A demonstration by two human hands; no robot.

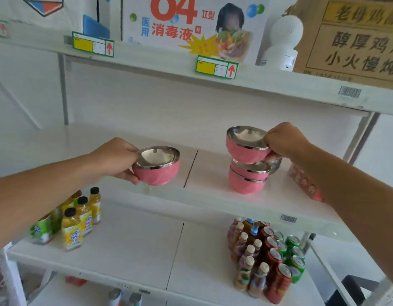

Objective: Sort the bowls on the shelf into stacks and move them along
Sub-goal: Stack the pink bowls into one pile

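A pink bowl [157,167] with a steel lining is held in the left hand [116,159] above the front edge of the middle shelf [204,195], just left of the seam between its two boards; the fingers are clamped on the bowl's left rim, thumb over the lip and the other fingers under the side. It cannot be told whether the bowl's base touches the shelf or is lifted just clear of it. A second pink bowl [246,143] is gripped by the right hand [286,139] at its right rim, the fingers closed on it with the thumb inside the lip. This bowl is held slightly tilted directly over a stack of pink bowls [248,178] that stands on the right board of the shelf near its front edge; two rims can be counted in the stack, and whether the held bowl rests on the top one cannot be told. A steel bowl [274,165] is partly seen behind the stack, below the right hand. A red packet [306,183] lies toward the right end of the shelf. On the lower shelf [133,246], yellow juice bottles [80,219] are grouped at the left end, and bottles and cans [268,259] are packed at the right.
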